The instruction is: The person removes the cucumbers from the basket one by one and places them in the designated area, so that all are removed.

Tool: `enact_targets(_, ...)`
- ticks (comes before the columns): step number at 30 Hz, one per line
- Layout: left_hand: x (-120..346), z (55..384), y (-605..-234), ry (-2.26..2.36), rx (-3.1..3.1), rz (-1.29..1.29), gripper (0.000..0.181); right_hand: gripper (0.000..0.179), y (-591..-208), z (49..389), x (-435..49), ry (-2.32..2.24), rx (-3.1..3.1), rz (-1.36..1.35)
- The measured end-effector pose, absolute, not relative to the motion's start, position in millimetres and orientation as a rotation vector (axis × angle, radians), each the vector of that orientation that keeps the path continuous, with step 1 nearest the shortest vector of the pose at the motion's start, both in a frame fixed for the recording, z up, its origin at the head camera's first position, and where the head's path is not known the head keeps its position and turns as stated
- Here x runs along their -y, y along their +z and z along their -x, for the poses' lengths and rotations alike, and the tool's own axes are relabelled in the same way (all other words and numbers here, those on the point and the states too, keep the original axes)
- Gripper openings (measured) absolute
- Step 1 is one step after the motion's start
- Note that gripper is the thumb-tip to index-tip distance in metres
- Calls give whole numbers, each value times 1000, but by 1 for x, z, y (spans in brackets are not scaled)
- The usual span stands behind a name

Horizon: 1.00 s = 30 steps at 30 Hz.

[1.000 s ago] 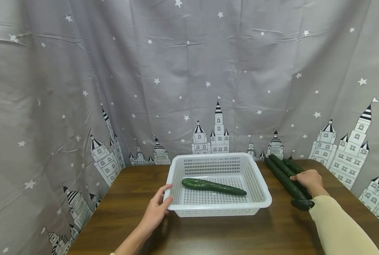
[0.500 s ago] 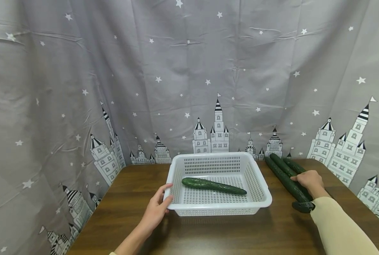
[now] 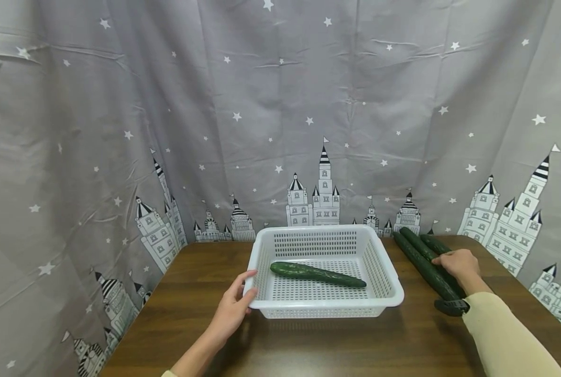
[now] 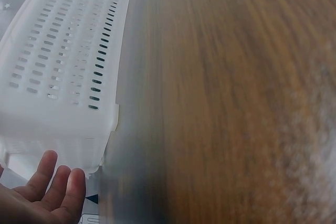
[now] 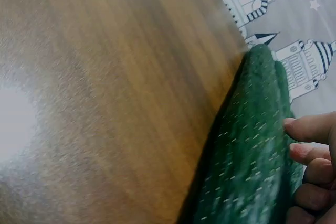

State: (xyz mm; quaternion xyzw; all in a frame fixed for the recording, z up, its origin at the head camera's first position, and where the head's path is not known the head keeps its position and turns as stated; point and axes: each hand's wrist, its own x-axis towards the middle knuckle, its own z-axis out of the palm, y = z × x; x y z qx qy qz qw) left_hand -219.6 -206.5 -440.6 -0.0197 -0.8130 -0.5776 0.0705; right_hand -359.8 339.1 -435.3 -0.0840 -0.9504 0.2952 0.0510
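A white plastic basket [image 3: 322, 303] with slotted walls stands on the table, one cucumber [image 3: 315, 275] lying slantwise on its floor. My left hand [image 3: 230, 311] holds the basket's left front corner, thumb and fingers at the rim; in the left wrist view several fingers [image 4: 75, 184] extend beneath that corner. To the basket's right, three cucumbers lie side by side: a left one [image 3: 420, 262], a middle one [image 3: 414, 242] and a right one [image 3: 433, 243]. My right hand [image 3: 461, 266] grips the middle cucumber, its curled fingers partly hiding it and the right one. The left cucumber [image 5: 244, 150] fills the right wrist view's foreground.
The brown wooden table [image 3: 308, 345] reaches back to a grey curtain [image 3: 304, 104] printed with stars and castles. A black wrist device [image 3: 451, 307] sits at my right cuff, over the near end of the cucumbers.
Both hands keep their places at the basket and the cucumbers. The head view shifts only slightly.
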Motion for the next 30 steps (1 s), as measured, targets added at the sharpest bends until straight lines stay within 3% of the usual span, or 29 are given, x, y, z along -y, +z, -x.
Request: enact_targets(30,209,221,-440,-1778,2422,43,42,50,-365,388,-268,1156,2903,-62)
